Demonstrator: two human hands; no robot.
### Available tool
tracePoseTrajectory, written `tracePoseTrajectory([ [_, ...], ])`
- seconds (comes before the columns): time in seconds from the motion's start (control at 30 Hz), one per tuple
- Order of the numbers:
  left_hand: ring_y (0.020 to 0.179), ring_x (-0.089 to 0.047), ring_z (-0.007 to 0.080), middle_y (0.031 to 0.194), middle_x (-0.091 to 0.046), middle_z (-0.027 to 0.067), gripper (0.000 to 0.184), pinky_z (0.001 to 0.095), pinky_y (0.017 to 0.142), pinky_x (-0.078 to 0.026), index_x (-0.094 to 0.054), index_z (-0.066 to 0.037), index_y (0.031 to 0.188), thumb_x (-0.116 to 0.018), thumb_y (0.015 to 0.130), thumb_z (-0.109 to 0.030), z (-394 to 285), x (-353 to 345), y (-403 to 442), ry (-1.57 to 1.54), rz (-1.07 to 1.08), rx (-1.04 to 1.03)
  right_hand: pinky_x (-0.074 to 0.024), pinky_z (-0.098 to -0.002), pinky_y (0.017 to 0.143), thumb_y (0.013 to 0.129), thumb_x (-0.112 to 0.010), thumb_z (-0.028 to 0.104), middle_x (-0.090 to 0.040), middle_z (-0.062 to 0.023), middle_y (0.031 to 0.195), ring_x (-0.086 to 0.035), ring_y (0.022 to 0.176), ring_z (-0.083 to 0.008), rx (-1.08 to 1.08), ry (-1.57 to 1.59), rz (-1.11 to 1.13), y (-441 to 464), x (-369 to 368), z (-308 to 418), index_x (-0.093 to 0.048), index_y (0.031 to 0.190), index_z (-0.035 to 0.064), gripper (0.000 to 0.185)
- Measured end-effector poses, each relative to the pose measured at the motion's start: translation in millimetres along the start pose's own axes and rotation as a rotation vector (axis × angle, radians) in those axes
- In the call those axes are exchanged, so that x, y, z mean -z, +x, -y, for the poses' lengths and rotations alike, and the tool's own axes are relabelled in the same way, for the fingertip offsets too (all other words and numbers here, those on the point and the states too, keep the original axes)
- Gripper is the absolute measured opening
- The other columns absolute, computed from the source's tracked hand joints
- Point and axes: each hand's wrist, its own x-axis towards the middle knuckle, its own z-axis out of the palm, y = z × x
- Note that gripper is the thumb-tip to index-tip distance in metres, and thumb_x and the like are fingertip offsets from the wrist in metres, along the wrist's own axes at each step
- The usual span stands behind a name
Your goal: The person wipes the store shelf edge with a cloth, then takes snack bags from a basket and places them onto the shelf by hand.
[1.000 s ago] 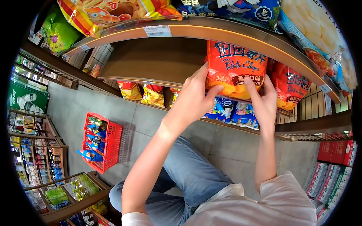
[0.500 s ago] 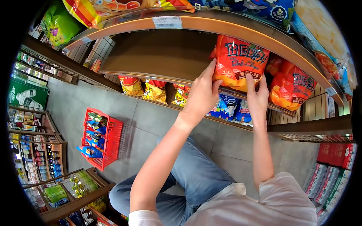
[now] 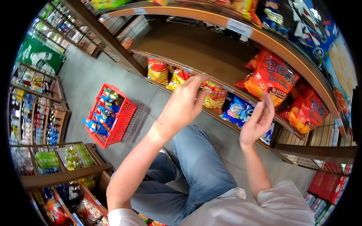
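Red bags of potato chips stand on the middle shelf at the right; the front bag (image 3: 269,77) leans back, and another red chip bag (image 3: 307,109) sits to its right. My left hand (image 3: 183,103) hangs before the shelf edge, left of the bags, thumb and fingers apart and holding nothing. Just below the front bag is my right hand (image 3: 258,122), its fingers loosely bent with nothing in them. Its fingertips overlap the bag's lower edge in view; whether they touch it I cannot tell.
Yellow-and-red snack bags (image 3: 157,71) and a blue snack bag (image 3: 238,111) line the lower shelf. On the grey floor at left stands a red shopping basket (image 3: 126,120) with blue packets inside. A low display rack (image 3: 64,179) is at lower left.
Both hands have come off the front red chip bag and drawn back toward me, the left also moving left. The bag now stands tilted on the shelf. The view has turned.
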Motion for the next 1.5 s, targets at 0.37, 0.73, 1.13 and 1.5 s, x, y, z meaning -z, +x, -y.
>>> tracePoseTrajectory([
  [0.37, 0.074, -0.072, 0.0262, 0.085, -0.072, 0.0162, 0.012, 0.0325, 0.069, -0.058, -0.067, 0.001, 0.101, -0.065, 0.093, -0.006, 43, 93, -86, 0.251, -0.163, 0.265, -0.0502, -0.0317, 0.095, 0.105, -0.048, 0.007, -0.064, -0.0107, 0.104, -0.063, 0.097, -0.0172, -0.104, 0.27, 0.29, -28, -75, 17, -0.054, 0.117, -0.0026, 0.017],
  [0.73, 0.068, -0.068, 0.02, 0.076, -0.07, 0.0136, 0.013, 0.0328, 0.064, -0.053, -0.067, 0.005, 0.093, -0.065, 0.091, -0.007, 64, 141, -198, 0.293, -0.303, 0.681, -0.0505, -0.0302, 0.085, 0.103, -0.047, 0.005, -0.06, -0.0096, 0.103, -0.06, 0.09, -0.0163, -0.468, 0.47, 0.675, -118, -112, 30, -0.055, 0.111, -0.0007, 0.012],
  [1.13, 0.067, -0.064, 0.009, 0.075, -0.069, 0.0055, 0.022, 0.0271, 0.061, -0.052, -0.069, 0.004, 0.096, -0.062, 0.095, -0.017, 127, 172, -259, 0.094, -0.442, 0.886, -0.0534, -0.0304, 0.078, 0.097, -0.059, 0.009, -0.068, -0.0088, 0.094, -0.066, 0.085, -0.0169, -0.37, 0.049, 1.256, -151, -177, 36, -0.065, 0.1, -0.0009, 0.012],
  [1.5, 0.09, -0.072, 0.0304, 0.093, -0.073, 0.0202, 0.024, 0.0414, 0.084, -0.055, -0.071, 0.004, 0.1, -0.065, 0.088, -0.016, 237, 194, -329, 0.018, -0.722, 1.093, -0.0542, -0.0404, 0.077, 0.09, -0.056, 0.008, -0.071, -0.0224, 0.085, -0.071, 0.082, -0.0331, 0.143, -0.1, 1.607, -171, -346, 136, -0.067, 0.099, -0.0049, 0.018],
])
